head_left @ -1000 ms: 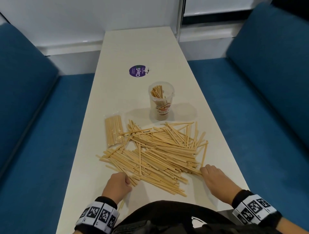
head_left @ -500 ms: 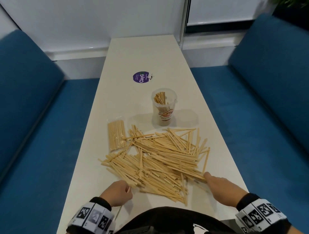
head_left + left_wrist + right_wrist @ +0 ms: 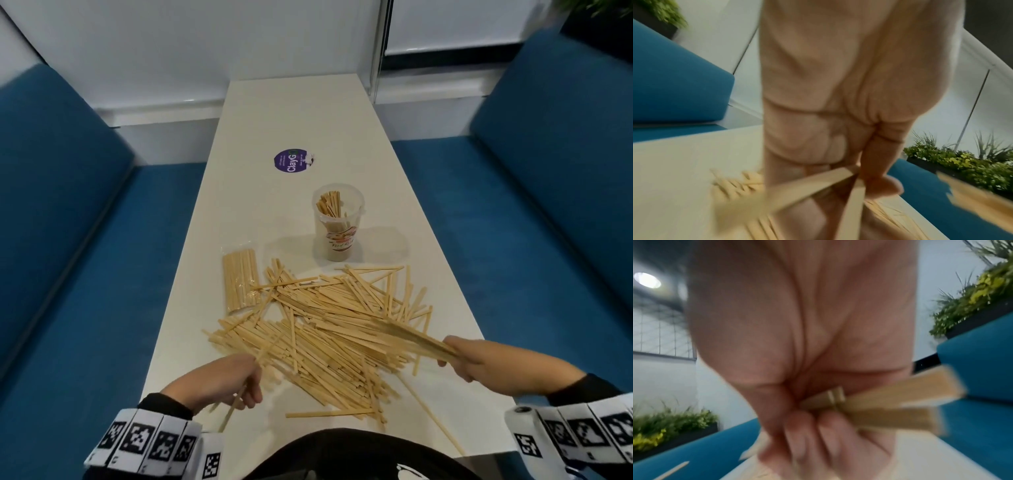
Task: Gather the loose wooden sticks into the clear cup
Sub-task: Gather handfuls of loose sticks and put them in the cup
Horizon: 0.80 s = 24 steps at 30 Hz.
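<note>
Both hands grip sticks: left hand [image 3: 227, 380], right hand [image 3: 479, 359]

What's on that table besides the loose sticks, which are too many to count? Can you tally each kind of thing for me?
Clear cup, with some sticks standing in it: 1
Sealed packet of sticks: 1
Round purple sticker: 1
Hands holding sticks: 2, the left hand and the right hand
Total: 5
</note>
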Motion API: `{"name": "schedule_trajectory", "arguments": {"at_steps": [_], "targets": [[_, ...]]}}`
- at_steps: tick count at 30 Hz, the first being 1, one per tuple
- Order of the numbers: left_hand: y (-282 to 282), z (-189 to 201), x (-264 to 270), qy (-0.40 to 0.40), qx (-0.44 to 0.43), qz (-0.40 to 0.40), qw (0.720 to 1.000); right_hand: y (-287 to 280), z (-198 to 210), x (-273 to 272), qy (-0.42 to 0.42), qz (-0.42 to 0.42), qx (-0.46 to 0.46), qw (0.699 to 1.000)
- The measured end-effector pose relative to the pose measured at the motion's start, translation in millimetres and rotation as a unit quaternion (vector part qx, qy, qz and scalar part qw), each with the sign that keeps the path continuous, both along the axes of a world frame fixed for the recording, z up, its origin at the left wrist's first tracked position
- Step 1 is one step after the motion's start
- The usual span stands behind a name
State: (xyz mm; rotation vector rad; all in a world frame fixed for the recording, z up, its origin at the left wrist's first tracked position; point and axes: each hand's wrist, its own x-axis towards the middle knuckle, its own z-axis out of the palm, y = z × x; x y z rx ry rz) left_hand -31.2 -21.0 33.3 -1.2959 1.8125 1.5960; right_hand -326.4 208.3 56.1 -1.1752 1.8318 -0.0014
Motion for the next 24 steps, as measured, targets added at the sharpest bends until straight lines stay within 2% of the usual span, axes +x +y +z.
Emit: {"name": "schedule_trajectory", "arguments": {"at_steps": [3,7,11,15,20,22,24], "targets": [[7,-1,-18,0.059,0.017,0.004,0.998,-22,1,16,-0.057,-0.057,-0.069,0.994],[14,0,-48,0.143,0.044,0.065,0.987,-60,-1,50,-0.138,-0.107,-0.147,0.974],[20,2,-73,0.198,0.032,0.087,0.976,-95,-4,79,-0.177,-0.069,-0.173,0.966],[18,1,-89,0.249,0.018,0.141,0.958,-119,0,110,-0.175,-0.019,-0.195,0.965],[11,-14,-97,0.213,-0.057,0.241,0.945,-129,-3,122,-0.158,-0.051,-0.202,0.965],[11,-13,-95,0.222,-0.072,0.254,0.938,-127,-7,117,-0.161,-0.048,-0.197,0.966],[8,-12,-89,0.21,-0.106,0.234,0.944,-121,-16,103,-0.142,-0.064,-0.184,0.97]]}}
